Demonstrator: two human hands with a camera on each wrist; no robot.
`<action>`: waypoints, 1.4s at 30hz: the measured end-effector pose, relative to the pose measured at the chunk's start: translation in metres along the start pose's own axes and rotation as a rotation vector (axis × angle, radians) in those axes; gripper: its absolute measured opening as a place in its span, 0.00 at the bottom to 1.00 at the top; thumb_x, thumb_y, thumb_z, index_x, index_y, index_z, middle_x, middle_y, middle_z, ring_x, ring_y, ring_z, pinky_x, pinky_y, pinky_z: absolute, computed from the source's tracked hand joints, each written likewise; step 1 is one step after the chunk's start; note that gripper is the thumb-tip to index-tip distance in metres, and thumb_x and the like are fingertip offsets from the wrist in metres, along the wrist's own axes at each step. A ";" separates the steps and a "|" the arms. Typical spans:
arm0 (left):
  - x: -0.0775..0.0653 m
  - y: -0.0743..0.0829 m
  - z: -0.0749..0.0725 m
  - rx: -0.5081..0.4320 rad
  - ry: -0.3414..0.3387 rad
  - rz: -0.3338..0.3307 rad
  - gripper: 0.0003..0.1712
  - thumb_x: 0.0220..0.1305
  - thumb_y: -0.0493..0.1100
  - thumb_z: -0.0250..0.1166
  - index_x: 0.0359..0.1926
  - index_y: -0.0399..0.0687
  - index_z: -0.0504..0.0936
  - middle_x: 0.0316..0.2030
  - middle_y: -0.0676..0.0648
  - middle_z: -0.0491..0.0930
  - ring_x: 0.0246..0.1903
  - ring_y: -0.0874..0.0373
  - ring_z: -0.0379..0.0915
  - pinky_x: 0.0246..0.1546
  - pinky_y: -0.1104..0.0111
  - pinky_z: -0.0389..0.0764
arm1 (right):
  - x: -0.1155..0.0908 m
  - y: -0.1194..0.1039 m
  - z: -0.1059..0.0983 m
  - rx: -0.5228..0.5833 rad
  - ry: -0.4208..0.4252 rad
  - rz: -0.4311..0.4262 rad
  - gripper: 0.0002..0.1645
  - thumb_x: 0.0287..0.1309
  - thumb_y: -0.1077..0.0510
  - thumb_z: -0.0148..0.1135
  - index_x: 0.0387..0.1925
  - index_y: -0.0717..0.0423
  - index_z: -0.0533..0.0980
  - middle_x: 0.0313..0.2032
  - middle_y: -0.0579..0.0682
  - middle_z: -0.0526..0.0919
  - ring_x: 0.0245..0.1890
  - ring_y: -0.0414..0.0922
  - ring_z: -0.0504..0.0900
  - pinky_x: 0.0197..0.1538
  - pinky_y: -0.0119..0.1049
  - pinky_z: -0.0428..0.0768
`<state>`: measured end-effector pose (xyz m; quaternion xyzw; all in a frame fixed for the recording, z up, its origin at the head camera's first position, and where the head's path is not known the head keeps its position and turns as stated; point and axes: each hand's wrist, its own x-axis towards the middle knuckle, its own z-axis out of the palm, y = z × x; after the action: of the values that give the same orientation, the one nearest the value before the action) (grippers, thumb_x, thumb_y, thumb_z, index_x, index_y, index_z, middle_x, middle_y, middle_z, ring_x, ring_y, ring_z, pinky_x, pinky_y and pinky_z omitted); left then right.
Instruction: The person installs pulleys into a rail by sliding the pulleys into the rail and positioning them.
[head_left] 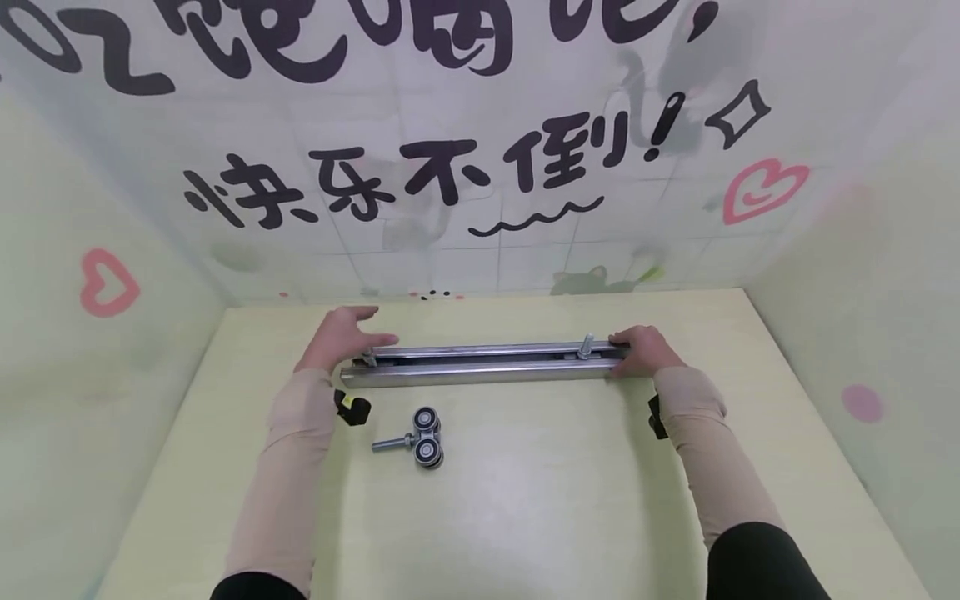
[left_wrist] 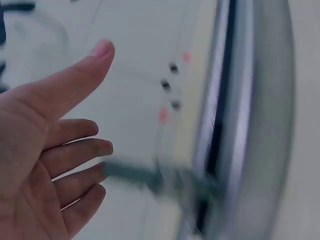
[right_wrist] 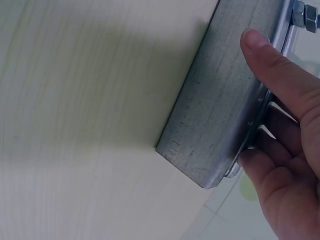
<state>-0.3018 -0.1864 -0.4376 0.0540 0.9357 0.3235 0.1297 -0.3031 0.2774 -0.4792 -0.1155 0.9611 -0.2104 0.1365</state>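
Metal rail (head_left: 483, 372) in right grip (head_left: 648, 352)

Rail (head_left: 480, 373) lies crosswise on far part of table (head_left: 525, 492), roller (head_left: 427, 437) in front of rail's left half.
Left hand (head_left: 341, 337) at rail's left end, beside left bolt (head_left: 369, 357); right hand (head_left: 647, 350) on right end, right bolt (head_left: 586, 347) just left of it. Back wall (head_left: 450, 271) behind table, side walls (head_left: 885, 333) left and right.
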 end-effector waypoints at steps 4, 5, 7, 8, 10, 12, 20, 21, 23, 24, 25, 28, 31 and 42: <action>0.017 0.055 0.013 0.029 0.014 0.118 0.39 0.52 0.54 0.66 0.60 0.38 0.67 0.59 0.37 0.67 0.38 0.43 0.73 0.59 0.54 0.64 | 0.005 -0.001 0.003 0.013 -0.003 0.024 0.39 0.33 0.58 0.75 0.52 0.65 0.73 0.53 0.65 0.73 0.54 0.62 0.69 0.59 0.53 0.66; 0.022 0.069 0.019 0.035 0.002 0.153 0.37 0.53 0.53 0.66 0.60 0.38 0.68 0.59 0.37 0.68 0.37 0.44 0.74 0.59 0.55 0.65 | 0.006 -0.002 0.004 0.016 -0.002 0.029 0.39 0.32 0.58 0.75 0.52 0.64 0.73 0.53 0.65 0.73 0.54 0.62 0.70 0.58 0.52 0.66; 0.032 0.096 0.035 0.045 -0.027 0.212 0.34 0.54 0.50 0.66 0.59 0.38 0.69 0.58 0.39 0.70 0.44 0.46 0.74 0.58 0.57 0.66 | 0.009 -0.002 0.006 0.022 0.006 0.035 0.40 0.30 0.57 0.76 0.51 0.64 0.74 0.52 0.64 0.74 0.53 0.61 0.70 0.58 0.52 0.66; 0.037 0.107 0.043 0.058 -0.042 0.239 0.34 0.54 0.50 0.66 0.58 0.38 0.70 0.57 0.39 0.70 0.51 0.47 0.71 0.59 0.57 0.66 | 0.010 -0.003 0.006 0.024 0.010 0.038 0.40 0.29 0.57 0.76 0.51 0.64 0.74 0.52 0.64 0.75 0.53 0.60 0.71 0.58 0.51 0.67; 0.046 0.127 0.062 0.068 -0.076 0.277 0.32 0.54 0.49 0.66 0.58 0.38 0.70 0.56 0.40 0.71 0.56 0.47 0.67 0.58 0.59 0.68 | 0.013 -0.003 0.008 0.030 0.015 0.043 0.40 0.28 0.57 0.77 0.50 0.64 0.75 0.51 0.63 0.75 0.52 0.60 0.71 0.58 0.51 0.67; 0.053 0.143 0.079 0.083 -0.099 0.306 0.31 0.54 0.48 0.66 0.57 0.38 0.71 0.55 0.41 0.73 0.54 0.49 0.69 0.56 0.61 0.70 | 0.014 -0.003 0.010 0.033 0.014 0.046 0.40 0.27 0.57 0.77 0.49 0.63 0.75 0.51 0.63 0.76 0.52 0.59 0.72 0.58 0.50 0.67; 0.066 0.185 0.133 0.143 -0.126 0.422 0.26 0.54 0.48 0.66 0.52 0.38 0.77 0.49 0.43 0.79 0.47 0.53 0.75 0.49 0.67 0.75 | 0.017 -0.008 0.012 0.046 0.013 0.061 0.41 0.24 0.58 0.78 0.49 0.63 0.75 0.50 0.61 0.77 0.50 0.58 0.73 0.57 0.49 0.69; 0.066 0.189 0.138 0.147 -0.126 0.423 0.25 0.54 0.47 0.66 0.51 0.39 0.77 0.48 0.43 0.79 0.47 0.54 0.75 0.49 0.67 0.75 | 0.017 -0.009 0.012 0.043 0.021 0.057 0.41 0.24 0.59 0.78 0.49 0.63 0.75 0.49 0.61 0.78 0.50 0.58 0.74 0.57 0.49 0.69; 0.066 0.195 0.146 0.157 -0.129 0.418 0.24 0.54 0.47 0.66 0.51 0.40 0.78 0.47 0.44 0.79 0.47 0.55 0.76 0.48 0.68 0.75 | 0.017 -0.009 0.012 0.035 0.032 0.049 0.40 0.24 0.59 0.77 0.48 0.63 0.76 0.49 0.61 0.78 0.49 0.57 0.74 0.56 0.49 0.69; 0.066 0.198 0.149 0.163 -0.129 0.412 0.24 0.54 0.48 0.66 0.51 0.41 0.78 0.47 0.44 0.80 0.47 0.55 0.76 0.48 0.68 0.75 | 0.017 -0.010 0.012 0.034 0.035 0.046 0.39 0.24 0.60 0.77 0.48 0.63 0.76 0.48 0.61 0.78 0.49 0.57 0.74 0.56 0.48 0.70; 0.066 0.200 0.153 0.161 -0.132 0.407 0.23 0.54 0.47 0.66 0.50 0.41 0.79 0.46 0.44 0.80 0.46 0.56 0.76 0.47 0.69 0.76 | 0.017 -0.009 0.012 0.031 0.036 0.041 0.39 0.24 0.60 0.77 0.47 0.64 0.76 0.48 0.61 0.79 0.49 0.57 0.74 0.56 0.48 0.70; 0.064 0.206 0.161 0.186 -0.120 0.412 0.19 0.55 0.45 0.65 0.47 0.42 0.81 0.42 0.46 0.82 0.42 0.58 0.77 0.42 0.69 0.77 | 0.016 -0.009 0.012 0.020 0.036 0.035 0.38 0.24 0.60 0.77 0.47 0.64 0.77 0.48 0.61 0.79 0.49 0.57 0.75 0.56 0.48 0.70; 0.062 0.210 0.167 0.222 -0.081 0.422 0.12 0.57 0.42 0.63 0.42 0.44 0.83 0.38 0.49 0.83 0.38 0.58 0.77 0.39 0.69 0.77 | 0.016 -0.008 0.011 0.017 0.035 0.035 0.37 0.24 0.60 0.77 0.46 0.64 0.77 0.47 0.61 0.79 0.48 0.57 0.75 0.54 0.48 0.71; 0.064 0.215 0.168 0.268 -0.034 0.448 0.08 0.56 0.36 0.61 0.34 0.46 0.86 0.33 0.52 0.83 0.37 0.57 0.77 0.38 0.69 0.77 | 0.011 0.006 0.001 0.008 0.025 0.082 0.40 0.23 0.59 0.78 0.48 0.63 0.76 0.50 0.61 0.77 0.49 0.57 0.74 0.55 0.48 0.71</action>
<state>-0.3129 0.0938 -0.4445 0.2817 0.9327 0.2165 0.0622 -0.3140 0.2789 -0.4849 -0.0730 0.9658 -0.2099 0.1334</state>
